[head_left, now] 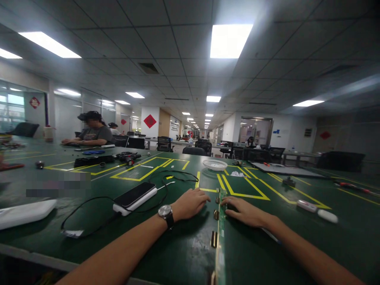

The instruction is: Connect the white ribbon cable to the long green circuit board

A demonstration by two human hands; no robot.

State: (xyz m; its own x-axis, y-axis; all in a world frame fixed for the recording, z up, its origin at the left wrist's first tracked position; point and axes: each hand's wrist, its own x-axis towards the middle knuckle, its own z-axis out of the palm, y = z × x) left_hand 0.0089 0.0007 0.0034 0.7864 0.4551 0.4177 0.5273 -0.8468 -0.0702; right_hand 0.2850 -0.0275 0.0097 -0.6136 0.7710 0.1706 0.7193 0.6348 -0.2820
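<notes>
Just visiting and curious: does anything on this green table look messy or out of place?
Nothing looks spilled or broken. Only the black cable sprawls in loose loops around the phone, beside the left hand.

The left hand [190, 204] is lying flat on the worktop [178, 253], just left of a narrow board [220, 233] running near to far. The right hand [245, 212] is touching the board's right side. Left of them, a phone [134, 194] is lying on a power bank [142, 202]. A basket [215, 164] is sitting farther back.
</notes>
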